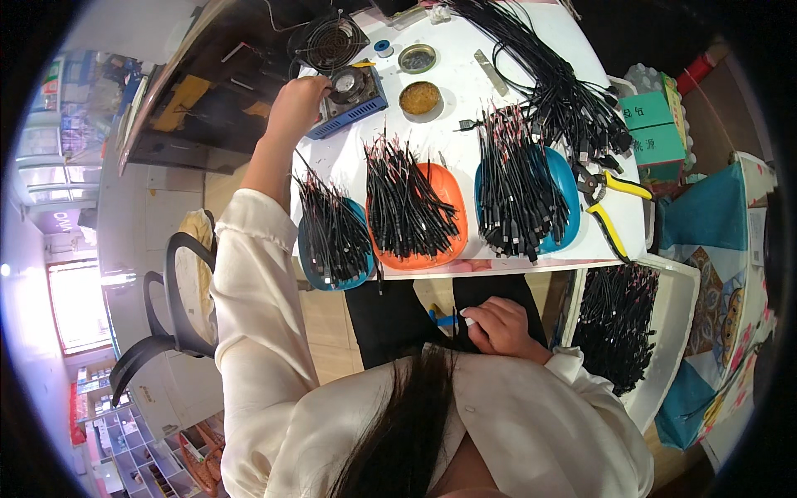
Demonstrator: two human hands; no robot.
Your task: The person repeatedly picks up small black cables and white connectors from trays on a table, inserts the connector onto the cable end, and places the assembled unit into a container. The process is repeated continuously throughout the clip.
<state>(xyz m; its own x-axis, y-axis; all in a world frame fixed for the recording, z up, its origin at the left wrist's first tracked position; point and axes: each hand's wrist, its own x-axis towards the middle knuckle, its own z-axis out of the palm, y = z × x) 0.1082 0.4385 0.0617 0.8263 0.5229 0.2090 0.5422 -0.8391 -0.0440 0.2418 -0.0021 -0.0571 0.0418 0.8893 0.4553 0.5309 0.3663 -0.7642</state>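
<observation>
My left hand (pixel 300 104) reaches forward, fingers closed, to the edge of a blue box-shaped solder pot (pixel 353 112) with a round metal well on top. Whatever sits in its fingertips is too small to make out. My right hand (pixel 502 328) rests low over my lap with curled fingers and a white wrap on one fingertip; its grip is hidden. Between the hands, bundles of short black cables with bare reddish wire ends lie in a blue tray (pixel 311 272), an orange tray (pixel 444 187) and another blue tray (pixel 567 187).
Behind the pot stands a black fan (pixel 332 43). Beside it are a solder spool (pixel 383 48), an open tin (pixel 417 58) and a tin of amber paste (pixel 420 99). Long cables (pixel 548 75) and yellow-handled pliers (pixel 610 199) lie rightward. A white bin (pixel 677 307) holds more cables.
</observation>
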